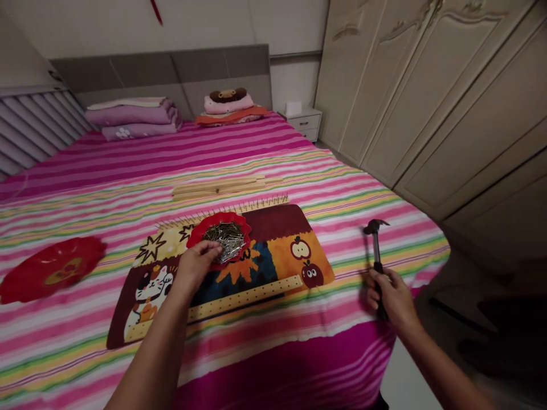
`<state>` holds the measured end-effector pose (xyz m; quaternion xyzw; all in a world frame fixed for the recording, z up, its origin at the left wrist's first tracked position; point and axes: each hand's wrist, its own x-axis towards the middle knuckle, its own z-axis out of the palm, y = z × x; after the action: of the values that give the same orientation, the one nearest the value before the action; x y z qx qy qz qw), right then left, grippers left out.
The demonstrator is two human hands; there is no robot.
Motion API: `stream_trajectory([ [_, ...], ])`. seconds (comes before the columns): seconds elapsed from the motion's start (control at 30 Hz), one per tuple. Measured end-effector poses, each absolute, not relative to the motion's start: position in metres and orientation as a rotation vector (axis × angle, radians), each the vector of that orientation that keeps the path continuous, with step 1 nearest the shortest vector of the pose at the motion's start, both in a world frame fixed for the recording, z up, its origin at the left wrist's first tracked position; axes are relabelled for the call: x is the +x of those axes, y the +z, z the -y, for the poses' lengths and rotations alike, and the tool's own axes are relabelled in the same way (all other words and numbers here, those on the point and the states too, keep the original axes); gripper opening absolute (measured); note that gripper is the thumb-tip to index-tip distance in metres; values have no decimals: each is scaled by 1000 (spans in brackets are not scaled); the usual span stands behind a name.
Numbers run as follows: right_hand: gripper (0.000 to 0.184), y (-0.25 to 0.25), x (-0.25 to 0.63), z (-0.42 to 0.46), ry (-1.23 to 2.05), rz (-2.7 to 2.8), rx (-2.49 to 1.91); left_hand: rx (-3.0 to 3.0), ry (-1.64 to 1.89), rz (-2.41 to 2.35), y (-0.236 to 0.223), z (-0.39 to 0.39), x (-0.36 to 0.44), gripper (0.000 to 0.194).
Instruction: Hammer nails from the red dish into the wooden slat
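My left hand (pixel 197 263) reaches into a red scalloped dish (pixel 220 236) holding a heap of small metal nails (pixel 225 237); its fingers curl together at the pile's left edge. My right hand (pixel 392 297) is wrapped round the black handle of a small hammer (pixel 376 246), held upright with its head up, over the bed's right edge. The dish rests on a colourful cartoon mat (pixel 282 250). A wooden strip with a row of holes (pixel 243 297) lies along the mat's near edge. Another strip studded with upright nails (pixel 260 204) lies at its far edge.
The striped pink bedspread (pixel 128 165) covers the bed. Loose wooden strips (pixel 222 187) lie beyond the mat. A second red dish (pixel 51 266) sits at the left. Folded blankets (pixel 132 117) and pillows (pixel 228 108) are by the headboard. Wardrobe doors (pixel 448 97) stand to the right.
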<state>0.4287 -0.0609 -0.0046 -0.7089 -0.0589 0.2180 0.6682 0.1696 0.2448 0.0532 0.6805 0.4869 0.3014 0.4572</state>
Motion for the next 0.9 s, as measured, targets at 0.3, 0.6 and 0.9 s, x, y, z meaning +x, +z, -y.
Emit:
stream_trajectory([
  [0.3,27,21,376,77,690,-26,-1176,1392,565,-961,76,-181,209,44],
  [0.6,27,17,361,85,767,17,-1280,1324,524,-956,61,-154,228,51],
  [0.9,26,8,350,91,815,-41,-1225,1363,513,-922,53,-152,218,49],
])
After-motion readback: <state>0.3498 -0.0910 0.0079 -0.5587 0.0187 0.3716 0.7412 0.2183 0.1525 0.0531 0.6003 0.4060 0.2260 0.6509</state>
